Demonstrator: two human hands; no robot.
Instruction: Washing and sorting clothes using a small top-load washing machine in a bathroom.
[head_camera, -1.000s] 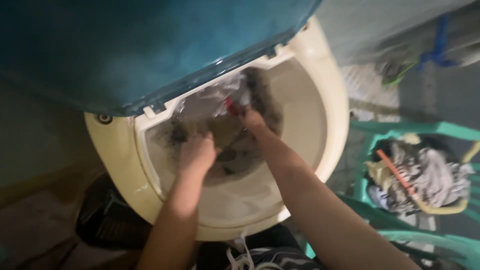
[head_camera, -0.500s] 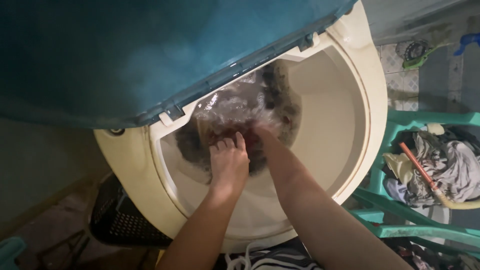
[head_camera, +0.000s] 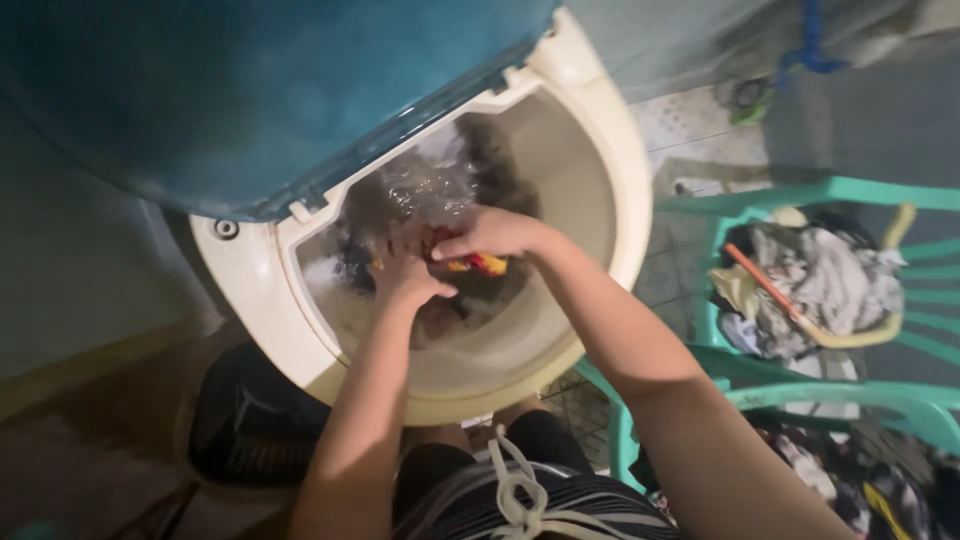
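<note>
Two hands, left hand (head_camera: 405, 275) and right hand (head_camera: 490, 232), in one cream washing tub (head_camera: 600, 180) under one teal lid (head_camera: 250, 90). One red-and-yellow cloth (head_camera: 478, 263) between them. One green chair (head_camera: 790, 195) with one pile of clothes (head_camera: 820, 285), one dark basket (head_camera: 245, 430).

Dimly lit room with a plain grey wall (head_camera: 80, 270) at left. Pale patterned tile floor (head_camera: 680, 125) at upper right. Teal plastic chair (head_camera: 800, 195) at right, heaped with crumpled grey and white clothes (head_camera: 830, 280). Black perforated plastic basket (head_camera: 245, 430) low on brownish floor (head_camera: 90, 440).
</note>
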